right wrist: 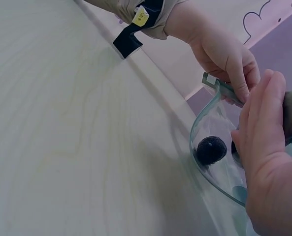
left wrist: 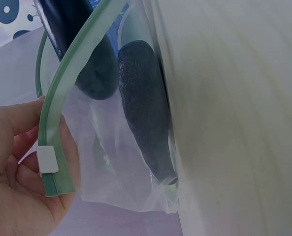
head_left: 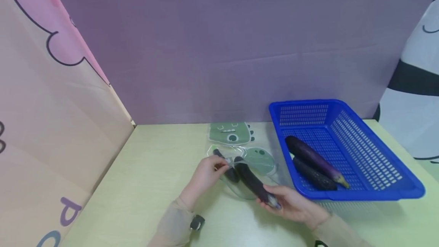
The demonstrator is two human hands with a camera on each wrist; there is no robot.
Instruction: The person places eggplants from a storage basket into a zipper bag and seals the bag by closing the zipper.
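Head view: left hand (head_left: 208, 169) pinches clear, green-rimmed plastic bag (head_left: 259, 160); right hand (head_left: 289, 203) grips long dark-purple eggplant (head_left: 252, 180); rim (left wrist: 60, 91), if sagging, may snag it

Count: hands, 2: left hand (head_left: 210, 170), right hand (head_left: 289, 203). Held eggplant (head_left: 252, 178), 1, in right hand. Bagged eggplant (left wrist: 145, 110), 1, just beyond left hand. Basket eggplants (head_left: 312, 159), 2, right of right hand. Sum: 4. Zip bag (left wrist: 111, 189) held open, 1, at left fingertips; white slider (left wrist: 48, 159), 1, same place. Blue basket (head_left: 374, 194), 1, right of right hand. Green printed figures (head_left: 260, 160), 2, beyond hands.
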